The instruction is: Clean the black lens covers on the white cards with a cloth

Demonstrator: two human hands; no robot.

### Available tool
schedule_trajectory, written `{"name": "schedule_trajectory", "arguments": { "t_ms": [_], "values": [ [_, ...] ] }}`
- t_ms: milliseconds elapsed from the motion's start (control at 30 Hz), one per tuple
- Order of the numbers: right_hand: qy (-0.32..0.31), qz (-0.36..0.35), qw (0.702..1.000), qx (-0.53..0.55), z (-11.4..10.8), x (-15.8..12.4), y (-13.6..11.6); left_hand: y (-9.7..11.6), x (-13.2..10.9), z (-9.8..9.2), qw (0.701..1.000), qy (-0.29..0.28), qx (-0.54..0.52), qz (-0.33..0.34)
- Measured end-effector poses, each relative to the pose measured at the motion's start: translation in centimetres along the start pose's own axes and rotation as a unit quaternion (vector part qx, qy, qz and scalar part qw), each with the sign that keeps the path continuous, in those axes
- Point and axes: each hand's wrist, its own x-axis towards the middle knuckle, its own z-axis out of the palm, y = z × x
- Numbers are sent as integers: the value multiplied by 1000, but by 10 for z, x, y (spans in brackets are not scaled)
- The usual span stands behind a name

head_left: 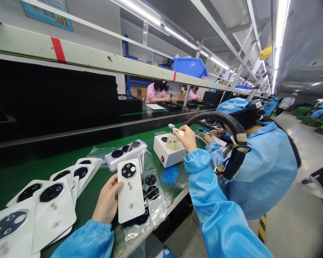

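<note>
My left hand (109, 199) holds a white phone back cover (131, 206) upright by its left edge. The cover has a black camera plate near its top and dark printed characters below. My right hand (187, 139) is closed at the metal top of a small bottle of yellowish liquid (172, 142), its lid tipped up. A small white cloth-like piece (181, 133) shows at those fingertips; its exact kind is unclear. Under the bottle is a white box with a red switch (167, 154). Clear plastic film with black camera plates (152, 192) lies behind the held cover.
More white back covers (54, 211) are piled at the left of the green bench. A plastic-wrapped bundle (126, 154) and a blue crumpled patch (170, 175) lie farther in. A black corrugated hose (226, 118) arches at right, beside a co-worker in blue (263, 168).
</note>
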Motion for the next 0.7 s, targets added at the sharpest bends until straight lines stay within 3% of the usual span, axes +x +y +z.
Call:
{"name": "schedule_trajectory", "arguments": {
  "t_ms": [700],
  "values": [
    [5,56,998,20,5,-4,-9,4,-4,3,1000,15,-5,-10]
  ]
}}
